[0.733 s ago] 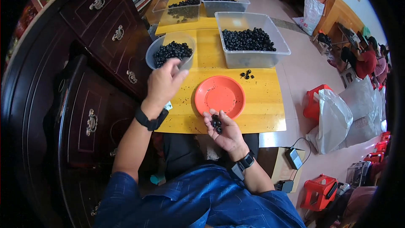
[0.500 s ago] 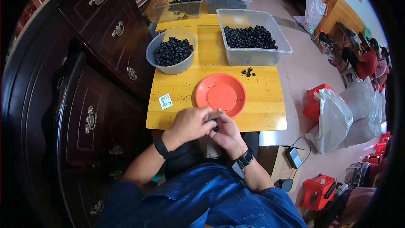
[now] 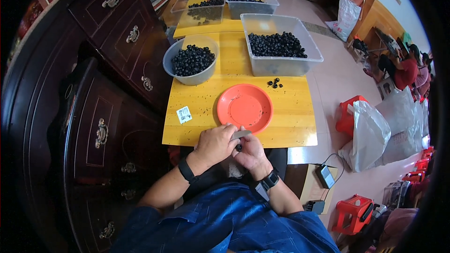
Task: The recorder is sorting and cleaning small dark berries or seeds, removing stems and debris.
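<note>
A small dark berry [image 3: 239,147] sits between the two hands, just past the near edge of the yellow table [image 3: 290,112]. The right hand [image 3: 250,152] has its fingers curled around the berry and holds it from below. The left hand [image 3: 214,144] is pressed up close against the right one. Its fingers are pinched shut on a small grey blade [image 3: 240,134] that lies just above the berry. Both wrists wear a black band.

Just beyond the hands, an orange plate [image 3: 244,107] rests on the table with nothing on it. A few loose dark berries [image 3: 275,83] lie a little past the plate, near the right side. A small white tag [image 3: 183,114] lies flat on the table to the left of the plate.

Farther back, on the left, is a grey round bowl [image 3: 190,59] full of dark berries. On the right is a clear box [image 3: 280,50] with many more of them. Behind these stand two more clear tubs [image 3: 224,1] with berries.

A dark wooden cabinet with metal handles [image 3: 117,28] stands along the left side of the table. On the floor to the right are a red stool [image 3: 348,112] and a white plastic bag [image 3: 370,133].
</note>
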A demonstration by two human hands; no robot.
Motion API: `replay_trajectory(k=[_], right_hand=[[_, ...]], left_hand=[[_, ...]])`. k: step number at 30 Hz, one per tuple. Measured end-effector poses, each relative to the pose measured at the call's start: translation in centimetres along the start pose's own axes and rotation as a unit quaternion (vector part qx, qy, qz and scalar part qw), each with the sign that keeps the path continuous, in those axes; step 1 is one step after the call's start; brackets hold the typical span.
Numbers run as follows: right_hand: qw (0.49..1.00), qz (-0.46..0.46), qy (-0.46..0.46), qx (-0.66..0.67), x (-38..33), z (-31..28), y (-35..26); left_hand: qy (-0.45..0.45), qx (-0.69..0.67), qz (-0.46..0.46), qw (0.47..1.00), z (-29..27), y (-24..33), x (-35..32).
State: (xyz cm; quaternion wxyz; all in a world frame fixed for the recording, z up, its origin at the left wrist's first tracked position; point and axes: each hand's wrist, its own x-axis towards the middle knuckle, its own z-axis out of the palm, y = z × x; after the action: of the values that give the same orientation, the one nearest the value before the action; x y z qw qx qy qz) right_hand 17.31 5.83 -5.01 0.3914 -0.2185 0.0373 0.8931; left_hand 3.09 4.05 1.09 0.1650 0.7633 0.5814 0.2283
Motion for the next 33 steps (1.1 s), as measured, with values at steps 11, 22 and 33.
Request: replay_trajectory(k=[11, 22, 33], right_hand=[[0.999, 0.008, -0.040, 0.006, 0.6, -2.1, -0.1], [0.995, 0.024, -0.091, -0.034, 0.0, -0.6, -0.8], [0.994, 0.001, -0.100, -0.036, -0.5, 0.3, -0.6]], left_hand=[[0.035, -0.005, 0.012, 0.999, 0.8, 0.5, -0.1], [0.079, -0.132, -0.015, 0.988, -0.4, 0.4, 0.5], [0.177, -0.146, 0.031, 0.973, -0.8, 0.5, 0.3]])
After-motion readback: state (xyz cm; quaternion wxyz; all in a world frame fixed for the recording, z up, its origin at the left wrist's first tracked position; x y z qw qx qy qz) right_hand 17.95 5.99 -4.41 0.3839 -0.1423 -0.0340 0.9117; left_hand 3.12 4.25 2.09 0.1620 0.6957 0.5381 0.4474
